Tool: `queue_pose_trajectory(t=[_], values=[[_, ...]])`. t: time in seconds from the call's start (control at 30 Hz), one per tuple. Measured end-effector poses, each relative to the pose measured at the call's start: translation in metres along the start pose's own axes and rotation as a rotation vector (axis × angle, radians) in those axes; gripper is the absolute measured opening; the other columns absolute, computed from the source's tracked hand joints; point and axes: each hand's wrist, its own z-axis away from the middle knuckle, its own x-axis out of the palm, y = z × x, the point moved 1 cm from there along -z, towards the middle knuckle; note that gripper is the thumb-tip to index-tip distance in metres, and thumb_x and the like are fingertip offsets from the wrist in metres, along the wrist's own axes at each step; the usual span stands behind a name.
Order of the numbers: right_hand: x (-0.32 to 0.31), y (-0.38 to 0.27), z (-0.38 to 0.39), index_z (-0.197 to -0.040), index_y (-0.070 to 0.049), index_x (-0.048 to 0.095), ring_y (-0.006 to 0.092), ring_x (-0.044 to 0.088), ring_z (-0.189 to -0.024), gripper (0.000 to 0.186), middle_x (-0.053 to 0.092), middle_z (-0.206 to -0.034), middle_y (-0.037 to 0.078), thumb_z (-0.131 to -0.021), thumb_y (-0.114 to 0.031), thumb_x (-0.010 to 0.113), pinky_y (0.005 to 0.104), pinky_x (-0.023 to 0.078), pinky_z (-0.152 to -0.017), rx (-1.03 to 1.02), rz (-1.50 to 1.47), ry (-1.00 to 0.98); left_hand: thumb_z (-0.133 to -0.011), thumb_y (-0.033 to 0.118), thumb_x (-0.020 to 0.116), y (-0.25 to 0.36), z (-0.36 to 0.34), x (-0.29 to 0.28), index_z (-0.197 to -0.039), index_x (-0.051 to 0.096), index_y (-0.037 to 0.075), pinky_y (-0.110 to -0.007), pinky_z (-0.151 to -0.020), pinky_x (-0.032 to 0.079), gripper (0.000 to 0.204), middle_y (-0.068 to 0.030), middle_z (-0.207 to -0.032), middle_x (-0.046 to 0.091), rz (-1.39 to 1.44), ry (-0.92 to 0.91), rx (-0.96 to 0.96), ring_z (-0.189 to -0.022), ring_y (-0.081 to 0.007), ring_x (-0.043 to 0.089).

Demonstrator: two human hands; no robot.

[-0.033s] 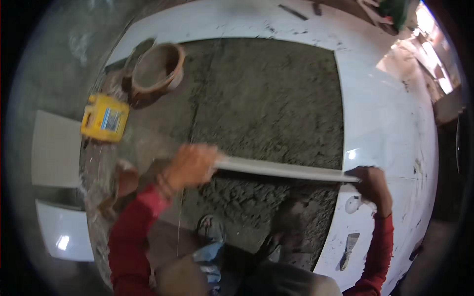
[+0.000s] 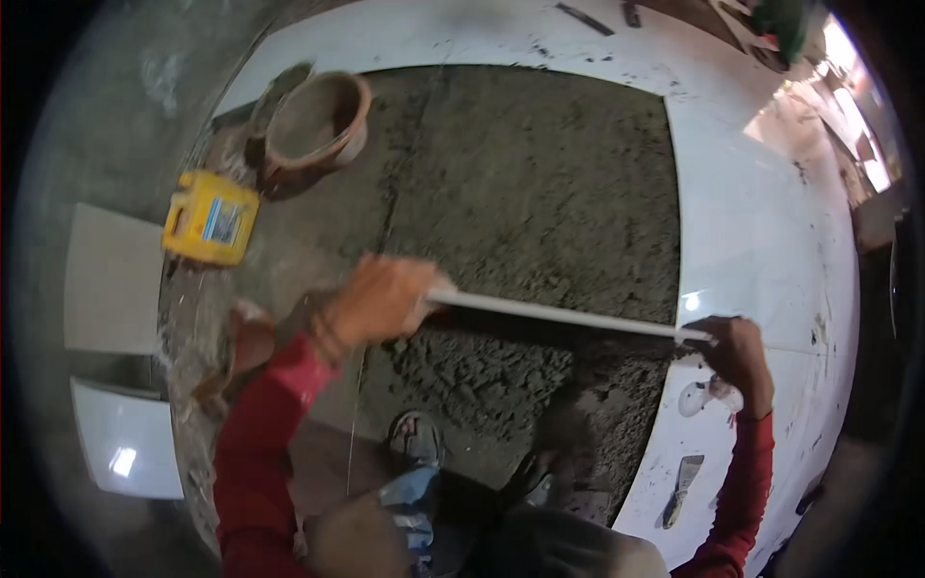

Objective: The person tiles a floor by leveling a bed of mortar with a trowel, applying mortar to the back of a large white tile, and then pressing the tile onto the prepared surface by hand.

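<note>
My left hand (image 2: 383,299) is closed round the left end of a long, pale, thin straightedge (image 2: 564,315). My right hand (image 2: 737,358) grips its other end, beside the white tiles. The straightedge spans a bed of grey mortar (image 2: 540,183), with a dark band of shadow along its near side. Beyond it the mortar looks fairly even; nearer my feet it is lumpy and loose. Whether the bar touches the mortar cannot be made out. To the right, on the white tile floor (image 2: 742,212), a scraper with a flat blade (image 2: 682,491) lies below my right hand.
A round mortar tub (image 2: 355,144) and a yellow jerrycan (image 2: 211,219) stand at the far left. Loose tiles (image 2: 114,279) lie along the left side. My shoe (image 2: 416,438) is near the lumpy mortar. Dark tools (image 2: 585,18) rest on the far tiles.
The straightedge looks narrower now, as if turned about its length. My left hand has shifted slightly away from me; both hands keep their grip. The whole view has moved a little.
</note>
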Motion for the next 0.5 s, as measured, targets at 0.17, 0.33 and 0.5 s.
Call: queue_pose_trajectory(t=[0.17, 0.33, 0.5], values=[[-0.001, 0.010, -0.112, -0.090, -0.009, 0.072, 0.0391, 0.065, -0.072, 0.028, 0.068, -0.078, 0.019, -0.090, -0.037, 0.067, 0.0465, 0.052, -0.063, -0.093, 0.211, 0.277, -0.075, 0.019, 0.067, -0.076, -0.063, -0.033, -0.104, 0.073, 0.019, -0.047, -0.079, 0.055, 0.029, -0.0133, -0.096, 0.071, -0.165, 0.268, -0.045, -0.089, -0.0350, 0.068], [0.006, 0.012, -0.204, -0.109, -0.014, 0.073, 0.0287, 0.070, -0.075, 0.028, 0.074, -0.089, 0.012, -0.093, -0.035, 0.066, 0.0434, 0.057, -0.069, -0.123, 0.232, 0.265, -0.075, 0.011, 0.063, -0.136, -0.118, -0.013, -0.111, 0.070, 0.018, -0.047, -0.082, 0.053, 0.038, -0.0126, -0.102, 0.070, -0.259, 0.326, 0.024, -0.095, -0.0378, 0.066], [0.010, 0.015, -0.171, -0.109, -0.015, 0.074, 0.0247, 0.069, -0.070, 0.024, 0.074, -0.088, 0.010, -0.091, -0.030, 0.069, 0.0408, 0.057, -0.065, -0.046, 0.165, 0.154, -0.073, 0.007, 0.063, -0.095, -0.096, -0.012, -0.109, 0.069, 0.013, -0.044, -0.081, 0.053, 0.037, -0.0129, -0.101, 0.070, -0.096, 0.255, 0.034, -0.094, -0.0373, 0.065]])
